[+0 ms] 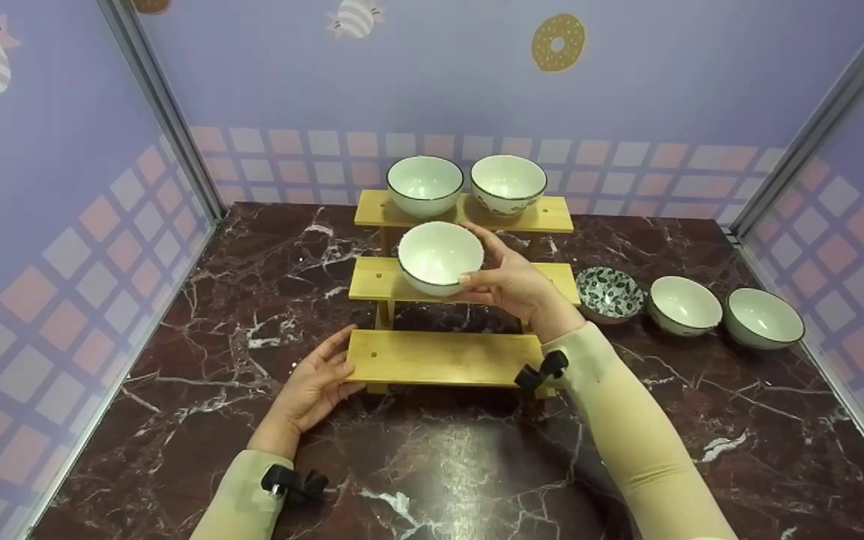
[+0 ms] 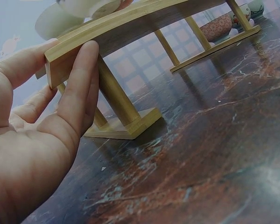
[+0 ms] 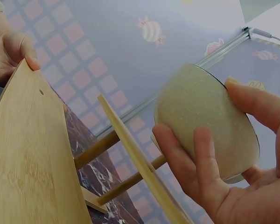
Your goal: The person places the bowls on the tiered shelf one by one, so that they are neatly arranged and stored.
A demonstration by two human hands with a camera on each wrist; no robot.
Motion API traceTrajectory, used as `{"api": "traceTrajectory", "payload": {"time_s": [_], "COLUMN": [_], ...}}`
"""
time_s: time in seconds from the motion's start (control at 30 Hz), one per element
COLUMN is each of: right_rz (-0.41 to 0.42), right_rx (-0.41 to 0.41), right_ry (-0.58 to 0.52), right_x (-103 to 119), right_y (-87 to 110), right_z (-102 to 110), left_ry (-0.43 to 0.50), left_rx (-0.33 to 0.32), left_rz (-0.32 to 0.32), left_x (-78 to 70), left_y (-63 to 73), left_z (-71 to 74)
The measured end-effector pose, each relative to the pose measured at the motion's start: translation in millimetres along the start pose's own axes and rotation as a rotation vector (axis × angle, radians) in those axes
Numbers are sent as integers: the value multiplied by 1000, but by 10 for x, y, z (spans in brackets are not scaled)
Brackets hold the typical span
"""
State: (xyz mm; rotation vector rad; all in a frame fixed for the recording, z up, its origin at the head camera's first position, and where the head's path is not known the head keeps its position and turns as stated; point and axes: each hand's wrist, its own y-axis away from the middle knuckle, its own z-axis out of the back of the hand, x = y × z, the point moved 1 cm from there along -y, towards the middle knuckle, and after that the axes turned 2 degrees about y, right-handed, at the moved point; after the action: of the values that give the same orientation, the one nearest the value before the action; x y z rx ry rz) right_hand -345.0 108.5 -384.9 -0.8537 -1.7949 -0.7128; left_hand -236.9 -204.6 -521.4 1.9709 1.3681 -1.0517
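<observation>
A white bowl point(image 1: 441, 255) with a dark rim is held in my right hand point(image 1: 507, 279), thumb at the rim and fingers under its side. In the head view it overlaps the middle board of a three-step wooden rack point(image 1: 443, 358); in the right wrist view the bowl's pale outer wall point(image 3: 203, 121) faces the camera. My left hand point(image 1: 319, 382) grips the left end of the rack's lowest board, its fingers point(image 2: 79, 84) against the board end. On the top board stand a plain pale bowl point(image 1: 424, 187) and a white bowl with a patterned outside point(image 1: 508, 186).
Right of the rack, a leaf-patterned bowl point(image 1: 610, 294), a white bowl point(image 1: 685, 306) and a pale bowl point(image 1: 765, 319) stand in a row on the dark marbled table point(image 1: 252, 420). Purple walls point(image 1: 372, 82) enclose the table at the back and both sides.
</observation>
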Motion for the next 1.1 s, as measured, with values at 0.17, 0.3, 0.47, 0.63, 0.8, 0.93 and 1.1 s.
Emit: {"api": "traceTrajectory", "payload": {"time_s": [0.17,0.3,0.47,0.63,0.8,0.93,1.1], "right_rz": [0,-10,-18,-22,-37,-53,-82], "right_rx": [-10,-22,-30,-28,-24,-25,-33], "right_ry": [17,24,30,14,16,19,54], "right_x": [-37,-63,-87,-90,-95,-91,-79], "right_y": [-76,-117,-145,-166,-190,-189,-187], "right_z": [-49,-56,-54,-48,-44,-42,-44], "left_ry": [0,-1,-3,-12,-18,-14,-11], "left_rx": [-1,3,4,-10,-3,10,-1], "left_rz": [-2,-2,-1,-2,-8,-10,-7], "left_x": [-7,-5,-1,-6,-10,-6,-10], "left_y": [-2,-5,-6,-4,1,-1,5], "left_z": [-12,-15,-13,-13,-18,-14,-11]}}
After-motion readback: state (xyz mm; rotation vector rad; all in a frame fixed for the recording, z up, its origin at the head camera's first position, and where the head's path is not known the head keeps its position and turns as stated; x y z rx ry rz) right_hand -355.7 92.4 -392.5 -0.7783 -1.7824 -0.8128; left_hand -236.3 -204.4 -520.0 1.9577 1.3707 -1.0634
